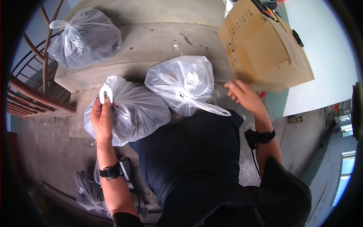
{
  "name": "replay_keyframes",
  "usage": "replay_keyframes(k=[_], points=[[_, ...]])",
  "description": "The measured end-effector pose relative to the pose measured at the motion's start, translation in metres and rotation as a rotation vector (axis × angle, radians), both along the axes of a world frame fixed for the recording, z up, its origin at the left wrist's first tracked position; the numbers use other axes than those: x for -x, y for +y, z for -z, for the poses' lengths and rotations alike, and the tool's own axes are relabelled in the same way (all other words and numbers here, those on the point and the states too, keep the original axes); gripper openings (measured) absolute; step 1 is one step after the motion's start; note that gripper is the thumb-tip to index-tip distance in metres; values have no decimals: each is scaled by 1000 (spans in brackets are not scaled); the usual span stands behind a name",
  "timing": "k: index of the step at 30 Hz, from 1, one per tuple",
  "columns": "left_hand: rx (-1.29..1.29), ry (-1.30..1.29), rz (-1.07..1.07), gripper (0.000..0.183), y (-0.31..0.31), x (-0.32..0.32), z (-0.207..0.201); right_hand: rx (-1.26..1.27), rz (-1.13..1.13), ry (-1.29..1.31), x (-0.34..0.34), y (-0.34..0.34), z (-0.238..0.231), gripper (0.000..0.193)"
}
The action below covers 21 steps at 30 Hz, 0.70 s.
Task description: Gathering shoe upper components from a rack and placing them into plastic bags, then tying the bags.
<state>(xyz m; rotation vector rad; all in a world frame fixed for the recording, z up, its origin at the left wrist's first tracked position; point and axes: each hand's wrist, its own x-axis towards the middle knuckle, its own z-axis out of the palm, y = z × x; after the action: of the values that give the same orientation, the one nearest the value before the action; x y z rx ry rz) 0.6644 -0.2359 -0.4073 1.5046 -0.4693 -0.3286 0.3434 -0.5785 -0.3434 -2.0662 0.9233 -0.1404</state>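
Note:
My left hand [102, 119] pinches the gathered white top of a filled, translucent plastic bag [140, 111]. The bag rests on a concrete step in front of me, and its top forms a small loop above my fingertips. Beside it on the right sits a second filled plastic bag [181, 77], its handle strip trailing toward my dark shirt. My right hand [244, 96] is in the air to the right of that second bag, apart from it, fingers loosely bent with nothing in them. What the bags contain cannot be made out.
A third tied plastic bag [87, 39] stands on the higher step at the far left, near a railing [41, 92]. A large cardboard box [261, 45] is at the far right against the wall. More plastic bags [90, 191] lie low on the left, beside my forearm.

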Motion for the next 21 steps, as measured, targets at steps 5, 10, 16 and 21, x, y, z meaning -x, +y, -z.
replay_keyframes(k=[5, 10, 16, 21], points=[[-16, 35, -22, 26, 3, 2, -4, -179, -108, 160, 20, 31, 9, 41], [-1, 37, -37, 25, 1, 5, -2, -408, -103, 276, 30, 33, 29, 36], [7, 35, -19, 24, 3, 3, 0, -36, 91, -93, 32, 38, 47, 16], [9, 55, -27, 24, 1, 4, -4, -274, 185, -503, 4, 46, 36, 16]])
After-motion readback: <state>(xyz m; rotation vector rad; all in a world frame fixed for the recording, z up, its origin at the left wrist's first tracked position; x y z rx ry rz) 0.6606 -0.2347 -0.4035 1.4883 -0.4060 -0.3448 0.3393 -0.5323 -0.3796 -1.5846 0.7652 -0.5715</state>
